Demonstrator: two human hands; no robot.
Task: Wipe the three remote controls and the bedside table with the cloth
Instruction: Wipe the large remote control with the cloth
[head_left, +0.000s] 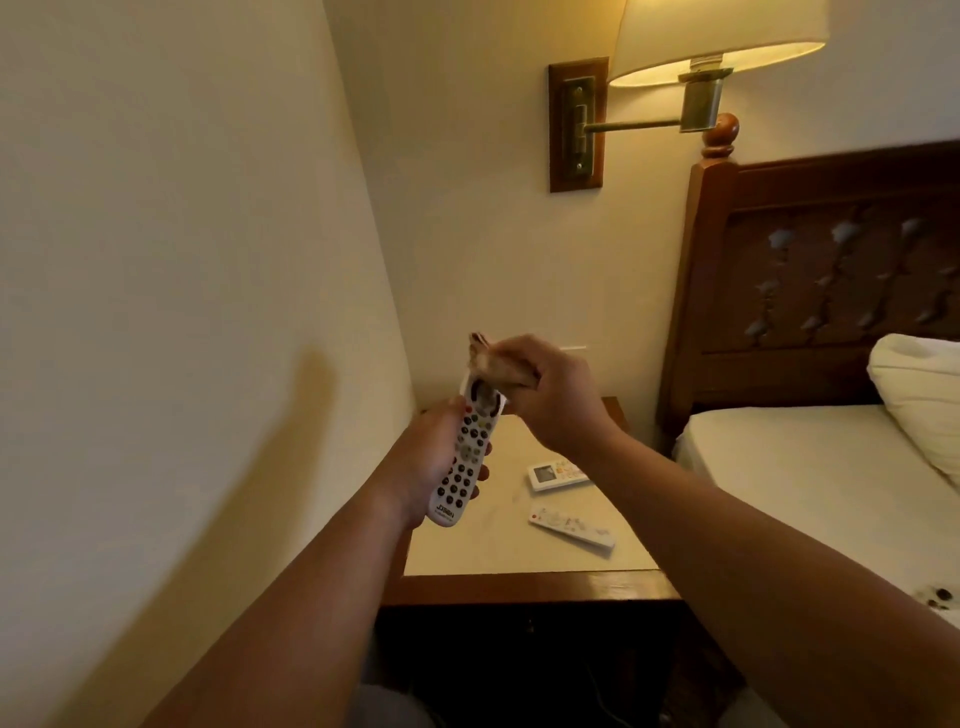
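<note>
My left hand (423, 462) grips a long white remote (464, 467) with dark buttons, held upright above the bedside table (519, 551). My right hand (550, 395) holds a bunched brownish cloth (493, 364) and presses it against the top end of that remote. Two more white remotes lie flat on the table's pale top: a short one with a screen (556, 474) further back, and a slim one (571, 526) nearer the front.
The table stands in a corner, walls to its left and behind. A bed (810, 467) with a pillow (924, 395) and a dark wooden headboard (831, 260) adjoins on the right. A lit wall lamp (717, 41) hangs overhead.
</note>
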